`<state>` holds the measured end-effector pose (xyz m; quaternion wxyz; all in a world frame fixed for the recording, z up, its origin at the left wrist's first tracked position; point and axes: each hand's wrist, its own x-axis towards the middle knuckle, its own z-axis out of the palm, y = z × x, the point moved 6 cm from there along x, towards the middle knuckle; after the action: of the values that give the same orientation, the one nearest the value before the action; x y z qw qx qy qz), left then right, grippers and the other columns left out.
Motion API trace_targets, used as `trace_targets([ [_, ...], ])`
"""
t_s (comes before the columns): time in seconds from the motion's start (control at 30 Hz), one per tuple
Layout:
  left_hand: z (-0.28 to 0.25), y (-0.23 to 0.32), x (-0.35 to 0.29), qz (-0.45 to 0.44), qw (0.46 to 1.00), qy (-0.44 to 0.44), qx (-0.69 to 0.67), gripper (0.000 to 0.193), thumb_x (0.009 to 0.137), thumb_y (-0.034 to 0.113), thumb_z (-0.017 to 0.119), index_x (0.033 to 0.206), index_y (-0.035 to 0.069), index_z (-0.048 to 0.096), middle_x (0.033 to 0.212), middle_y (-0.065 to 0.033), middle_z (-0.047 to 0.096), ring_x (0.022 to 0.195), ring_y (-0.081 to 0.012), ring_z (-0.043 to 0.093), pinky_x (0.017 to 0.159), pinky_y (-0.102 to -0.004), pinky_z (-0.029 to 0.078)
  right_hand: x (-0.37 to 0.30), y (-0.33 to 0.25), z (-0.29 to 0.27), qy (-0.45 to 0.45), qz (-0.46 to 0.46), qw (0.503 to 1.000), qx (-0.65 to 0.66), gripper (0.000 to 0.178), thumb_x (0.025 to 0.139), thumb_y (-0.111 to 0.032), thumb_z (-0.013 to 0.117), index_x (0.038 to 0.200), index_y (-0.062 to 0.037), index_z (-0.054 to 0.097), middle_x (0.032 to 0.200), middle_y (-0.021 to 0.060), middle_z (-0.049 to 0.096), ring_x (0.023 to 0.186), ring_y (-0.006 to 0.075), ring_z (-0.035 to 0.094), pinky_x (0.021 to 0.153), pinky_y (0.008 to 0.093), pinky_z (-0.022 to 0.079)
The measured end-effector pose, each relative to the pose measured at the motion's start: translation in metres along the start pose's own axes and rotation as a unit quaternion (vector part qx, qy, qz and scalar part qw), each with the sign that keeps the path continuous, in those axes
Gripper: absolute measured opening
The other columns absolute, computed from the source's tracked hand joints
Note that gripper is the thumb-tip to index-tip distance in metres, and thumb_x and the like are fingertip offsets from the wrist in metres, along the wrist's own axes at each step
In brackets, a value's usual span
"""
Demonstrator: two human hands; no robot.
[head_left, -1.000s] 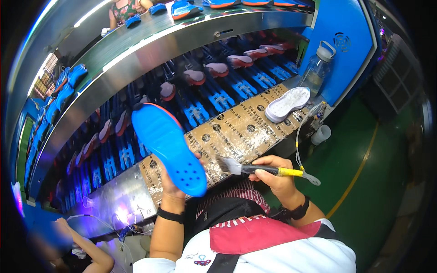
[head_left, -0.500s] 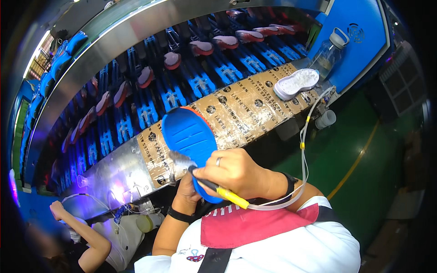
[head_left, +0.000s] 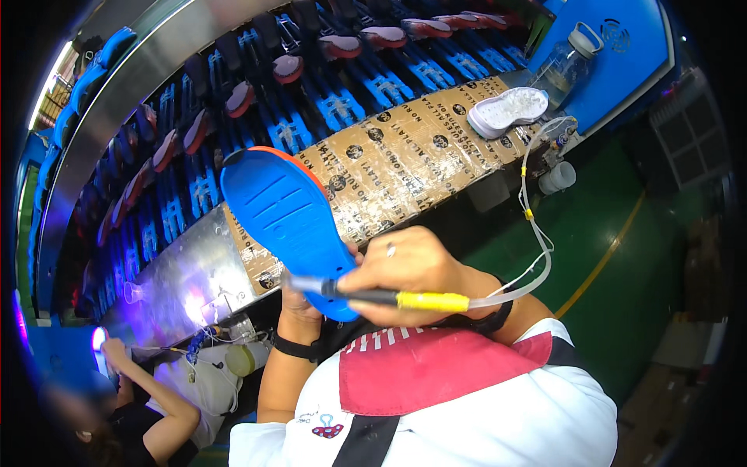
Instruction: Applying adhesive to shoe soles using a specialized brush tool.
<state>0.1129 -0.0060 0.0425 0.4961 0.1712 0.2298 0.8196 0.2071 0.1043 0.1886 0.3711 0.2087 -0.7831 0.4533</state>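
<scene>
A blue shoe sole (head_left: 284, 206) with an orange-red edge is tilted above the bench, its grooved inside facing up. My left hand (head_left: 299, 302) grips its narrow end from below, with the fingers partly hidden by the sole and the brush. Over that same end, my right hand (head_left: 412, 265) is closed around a brush (head_left: 432, 301) with a black and yellow handle. A clear tube (head_left: 517, 294) runs from the handle's end. The bristles are blurred and lie across the sole's lower left edge, near my left thumb.
Brown printed cardboard (head_left: 420, 156) covers the metal bench (head_left: 183, 268). On it sits a white sole (head_left: 507, 111) with white bits inside, near a clear bottle (head_left: 562, 66). Behind, a rack (head_left: 342, 109) carries several shoes. A co-worker's arm (head_left: 167, 405) is at lower left.
The blue sole has shifted left and up and shows more of its narrow end. The brush has swung flatter, its bristles moving from the sole's middle edge to the narrow end.
</scene>
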Motion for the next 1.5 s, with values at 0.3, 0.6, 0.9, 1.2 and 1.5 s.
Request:
trace_targets([
  [0.3,-0.005,0.006,0.005,0.004,0.995,-0.013,-0.096,0.080,0.072,0.055,0.072,0.128,0.004,0.045,0.119,-0.0210,0.052,0.108,-0.0374,0.053,0.092,-0.0507,0.049,-0.015,0.001,0.019,-0.050,0.048,0.997,0.036,0.028,0.067,-0.004,0.076,0.093,-0.0029,0.067,0.067,0.0092,0.059,0.057,0.0234,0.059,0.056,0.0310,0.049],
  [0.6,-0.009,0.030,0.011,0.113,0.984,-0.040,-0.134,0.065,0.084,0.048,0.061,0.129,0.005,0.044,0.120,-0.0166,0.049,0.114,-0.0340,0.047,0.096,-0.0515,0.045,-0.026,0.004,0.031,-0.108,0.076,0.989,0.073,0.032,0.070,-0.010,0.078,0.100,-0.0044,0.068,0.068,0.0091,0.059,0.060,0.0231,0.059,0.056,0.0306,0.047],
  [0.9,0.000,0.053,0.011,0.000,0.999,-0.035,-0.005,0.073,0.079,0.053,0.063,0.123,-0.004,0.049,0.111,-0.0242,0.056,0.099,-0.0374,0.057,0.086,-0.0446,0.052,-0.028,0.017,0.029,-0.195,0.135,0.964,0.122,0.026,0.075,-0.020,0.074,0.098,-0.0087,0.069,0.070,0.0092,0.062,0.063,0.0267,0.060,0.058,0.0341,0.047],
  [1.2,-0.011,0.074,0.017,-0.145,0.960,0.067,0.231,0.044,0.090,0.029,0.059,0.115,-0.007,0.057,0.102,-0.0127,0.066,0.088,-0.0161,0.065,0.079,-0.0286,0.053,-0.031,0.026,0.034,-0.254,0.100,0.961,0.049,0.020,0.081,-0.025,0.067,0.093,-0.0086,0.069,0.066,0.0116,0.059,0.062,0.0288,0.059,0.058,0.0377,0.047],
  [1.5,-0.004,0.055,0.026,-0.357,0.851,0.057,0.382,0.041,0.091,0.035,0.059,0.100,-0.004,0.068,0.087,-0.0110,0.069,0.073,-0.0116,0.064,0.068,-0.0246,0.052,-0.030,0.020,0.042,-0.291,0.067,0.954,0.012,0.015,0.075,-0.016,0.071,0.088,-0.0104,0.067,0.063,0.0087,0.056,0.065,0.0268,0.058,0.061,0.0369,0.046],
])
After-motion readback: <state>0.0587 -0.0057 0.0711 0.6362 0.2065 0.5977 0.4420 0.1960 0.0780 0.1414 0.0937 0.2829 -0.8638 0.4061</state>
